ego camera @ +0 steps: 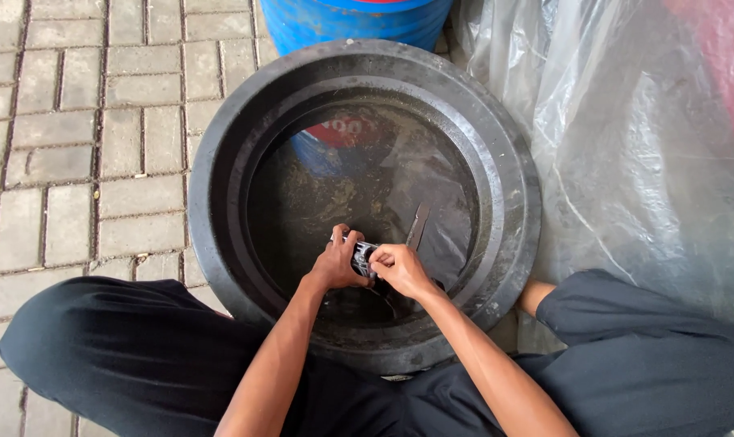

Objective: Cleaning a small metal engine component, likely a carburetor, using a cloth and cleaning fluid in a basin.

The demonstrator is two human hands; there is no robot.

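On the far left we have brick paving (76, 146), bare and level, and that is our widest open room; our left knee (116, 348) in dark trousers covers its near part. Next comes the black tub (213, 202), round, with a broad stepped rim that rises around murky water (318, 202). Our left hand (334, 263) is closed around a small dark metal part (362, 257) held just over the water near the tub's near wall, fingers wrapped about its left end. Our right hand (401, 269) is closed too, pinching the part's right end from above. Both hands look wet, so we judge the part could slip and drop into the water, where the cloudy surface and the reflections would hide it. A thin grey blade-like strip (418, 226) stands tilted just beyond our right hand; we cannot tell whether it is joined to the part, but a quick turn of the wrist could catch its edge. The near rim lies right under our forearms, so we have little room to pull back low; upward and toward the tub's middle we have more. Behind the tub stands a blue drum (359, 20), touching or nearly touching the rim. To the right, clear plastic sheeting (626, 146) crowds the tub's side, and our right knee (650, 356) hems it in.
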